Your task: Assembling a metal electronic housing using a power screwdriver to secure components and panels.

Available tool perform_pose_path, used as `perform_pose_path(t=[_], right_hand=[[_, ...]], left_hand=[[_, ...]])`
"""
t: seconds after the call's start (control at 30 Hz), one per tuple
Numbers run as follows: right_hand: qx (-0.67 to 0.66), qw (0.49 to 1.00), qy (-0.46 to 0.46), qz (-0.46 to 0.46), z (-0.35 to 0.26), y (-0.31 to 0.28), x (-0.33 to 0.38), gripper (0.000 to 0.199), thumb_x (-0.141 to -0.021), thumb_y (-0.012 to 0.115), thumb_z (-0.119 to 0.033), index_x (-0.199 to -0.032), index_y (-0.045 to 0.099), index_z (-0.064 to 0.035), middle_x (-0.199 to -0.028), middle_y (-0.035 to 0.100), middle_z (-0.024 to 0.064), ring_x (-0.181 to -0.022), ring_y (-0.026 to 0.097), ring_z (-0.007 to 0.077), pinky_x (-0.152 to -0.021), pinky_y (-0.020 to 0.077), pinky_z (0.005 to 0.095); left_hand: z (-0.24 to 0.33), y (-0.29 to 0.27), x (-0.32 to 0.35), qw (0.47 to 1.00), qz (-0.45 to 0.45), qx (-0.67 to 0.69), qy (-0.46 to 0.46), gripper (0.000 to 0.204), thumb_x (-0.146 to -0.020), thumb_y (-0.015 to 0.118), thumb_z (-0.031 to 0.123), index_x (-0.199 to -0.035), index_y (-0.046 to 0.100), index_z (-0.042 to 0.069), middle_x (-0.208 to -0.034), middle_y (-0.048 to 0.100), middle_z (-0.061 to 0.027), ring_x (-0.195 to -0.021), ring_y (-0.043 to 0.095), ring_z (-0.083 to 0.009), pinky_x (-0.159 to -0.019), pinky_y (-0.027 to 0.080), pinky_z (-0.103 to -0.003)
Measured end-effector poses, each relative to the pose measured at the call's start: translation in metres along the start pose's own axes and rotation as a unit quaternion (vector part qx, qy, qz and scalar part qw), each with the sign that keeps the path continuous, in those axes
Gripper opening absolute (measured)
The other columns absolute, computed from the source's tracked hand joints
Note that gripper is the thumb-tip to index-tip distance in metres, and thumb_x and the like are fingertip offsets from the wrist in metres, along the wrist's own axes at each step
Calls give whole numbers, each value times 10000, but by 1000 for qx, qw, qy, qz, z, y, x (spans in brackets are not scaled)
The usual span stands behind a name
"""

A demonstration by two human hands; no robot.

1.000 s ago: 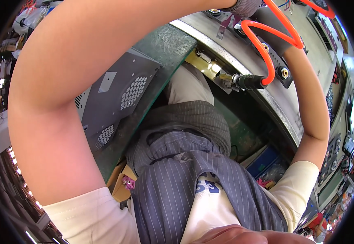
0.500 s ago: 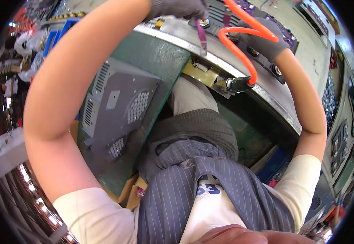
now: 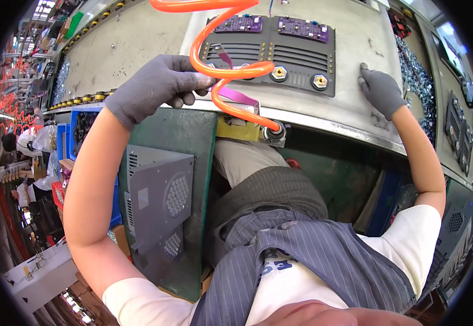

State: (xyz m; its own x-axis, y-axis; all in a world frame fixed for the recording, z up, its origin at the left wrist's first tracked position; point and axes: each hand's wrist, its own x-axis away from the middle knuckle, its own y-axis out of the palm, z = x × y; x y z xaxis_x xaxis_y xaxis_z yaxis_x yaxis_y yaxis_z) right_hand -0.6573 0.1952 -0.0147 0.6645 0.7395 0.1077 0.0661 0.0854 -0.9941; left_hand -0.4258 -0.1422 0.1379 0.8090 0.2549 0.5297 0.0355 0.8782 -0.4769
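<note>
My left hand (image 3: 163, 84), in a grey glove, has its thumb and fingers pinched together at the left near corner of a dark grey slotted panel (image 3: 302, 57). Right by the fingertips starts a purple strip (image 3: 239, 96) with a bare metal end, which slants over the bench edge. What the fingertips grip is hard to make out. A second purple strip (image 3: 224, 56) stands on the panel. Brass terminals (image 3: 279, 73) line the panel's near edge. My right hand (image 3: 380, 89), also gloved, rests on the worktop right of the panel, fingers apart and nothing in them.
An orange coiled hose (image 3: 204, 60) hangs in front of the panel, down to a metal fitting (image 3: 273, 131) at the bench edge. Two purple circuit boards (image 3: 303, 29) sit on the panel's far side. A grey vented case (image 3: 160, 201) stands at lower left; loose screws (image 3: 418, 81) lie at right.
My right hand has left the panel and hose and now lies on the worktop to the right. My left hand stays near the purple strip. The view has shifted, showing more bench.
</note>
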Motion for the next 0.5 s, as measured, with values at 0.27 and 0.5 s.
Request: perform_pose_path(t=[0.27,0.5], right_hand=[[-303,951,-55,17,-34,3,-35,362,-888,428,-155,-1189,503,30,-909,606,130,-824,605,237,-736,485,342],[-746,665,-15,-43,-78,4,-83,357,-907,402,-103,-1244,465,-3,-1106,541,119,-918,583,153,-817,485,253]], left_hand=[[-8,-11,-4,999,-16,20,-44,233,-869,605,234,-971,624,25,-704,579,8,-542,504,-32,-464,386,-170],[-21,-12,-18,995,30,91,27,275,-872,603,193,-1071,626,5,-819,636,-11,-656,566,-47,-585,464,-165]])
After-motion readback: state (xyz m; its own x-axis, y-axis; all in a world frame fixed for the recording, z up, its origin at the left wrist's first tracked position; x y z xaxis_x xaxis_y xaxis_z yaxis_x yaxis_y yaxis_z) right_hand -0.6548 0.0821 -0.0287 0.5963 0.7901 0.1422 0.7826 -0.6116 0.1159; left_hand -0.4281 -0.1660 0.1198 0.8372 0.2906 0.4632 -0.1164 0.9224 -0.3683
